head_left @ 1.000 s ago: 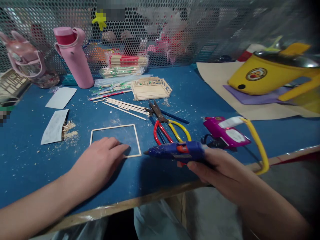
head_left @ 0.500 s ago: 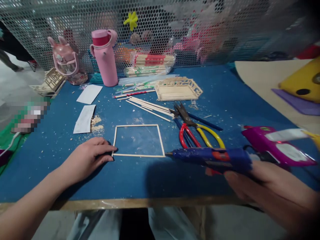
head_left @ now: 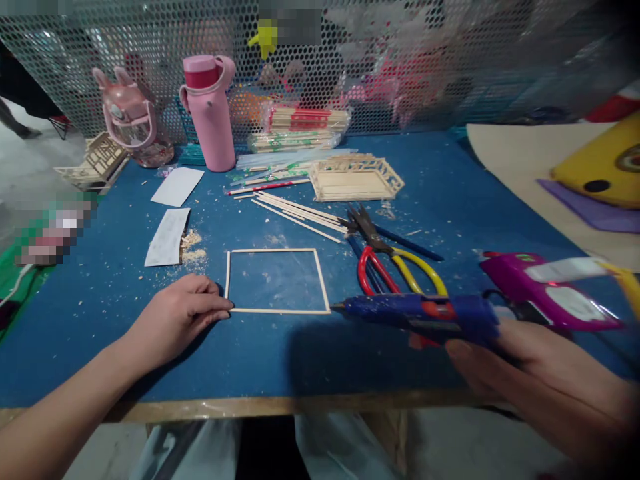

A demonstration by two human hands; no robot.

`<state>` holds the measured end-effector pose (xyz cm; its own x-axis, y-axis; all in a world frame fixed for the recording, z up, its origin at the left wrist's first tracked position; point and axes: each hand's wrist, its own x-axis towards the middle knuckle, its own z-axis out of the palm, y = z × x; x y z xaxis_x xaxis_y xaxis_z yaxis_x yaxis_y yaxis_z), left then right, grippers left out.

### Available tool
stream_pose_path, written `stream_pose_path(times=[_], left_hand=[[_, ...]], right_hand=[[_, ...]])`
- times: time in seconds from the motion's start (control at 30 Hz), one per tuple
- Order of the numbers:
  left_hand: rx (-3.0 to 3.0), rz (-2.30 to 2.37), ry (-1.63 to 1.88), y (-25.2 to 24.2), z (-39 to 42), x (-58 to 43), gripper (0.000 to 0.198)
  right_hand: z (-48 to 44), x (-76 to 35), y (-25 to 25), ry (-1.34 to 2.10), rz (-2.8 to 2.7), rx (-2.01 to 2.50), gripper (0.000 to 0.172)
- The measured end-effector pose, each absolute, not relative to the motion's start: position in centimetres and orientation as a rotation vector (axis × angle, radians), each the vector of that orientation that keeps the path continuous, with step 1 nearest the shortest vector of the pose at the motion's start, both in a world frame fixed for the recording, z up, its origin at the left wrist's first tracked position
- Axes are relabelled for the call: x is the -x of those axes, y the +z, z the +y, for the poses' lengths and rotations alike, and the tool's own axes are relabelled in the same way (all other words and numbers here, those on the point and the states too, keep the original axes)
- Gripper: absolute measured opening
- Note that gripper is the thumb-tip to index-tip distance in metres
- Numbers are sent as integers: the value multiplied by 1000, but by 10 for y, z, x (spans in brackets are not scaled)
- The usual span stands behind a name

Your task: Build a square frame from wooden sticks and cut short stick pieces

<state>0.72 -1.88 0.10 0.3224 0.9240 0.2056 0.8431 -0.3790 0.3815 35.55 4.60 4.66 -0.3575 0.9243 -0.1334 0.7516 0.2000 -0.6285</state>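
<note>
Four thin wooden sticks lie as a rectangular frame on the blue table. My left hand is at its lower left corner, thumb and fingers pinched on the lower end of the left stick. That stick's top end stands slightly apart from the top stick. My right hand grips a blue hot glue gun, its nozzle at the lower right corner of the frame. The fingers around the gun's handle are partly hidden.
Scissors with red and yellow handles lie beyond the glue gun, beside loose sticks. A small stick-built tray, pink bottle and packaged sticks stand further back. At right is a purple device; white papers lie left.
The left stick has shifted a little left with my left hand, opening a small gap at the upper left corner. The glue gun's nozzle stays at the lower right corner.
</note>
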Motion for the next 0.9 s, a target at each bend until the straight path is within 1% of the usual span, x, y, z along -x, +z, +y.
stream_pose_path(times=[0.17,0.27,0.53,0.9], left_hand=[[-2360,1615,599,-2,-20,-6,20],[-2363,1613,629,-5,-20,-5,19],[-2381,1584,635,-6,-19,-3,19],[-2372,1580,645,-6,-19,-3,19]], right_hand=[[44,-355,53,863,-2273,1483,37],[43,-355,55,845,-2313,1424,34],[50,-358,48,870,-2469,1186,19],[50,-358,47,821,-2498,1128,19]])
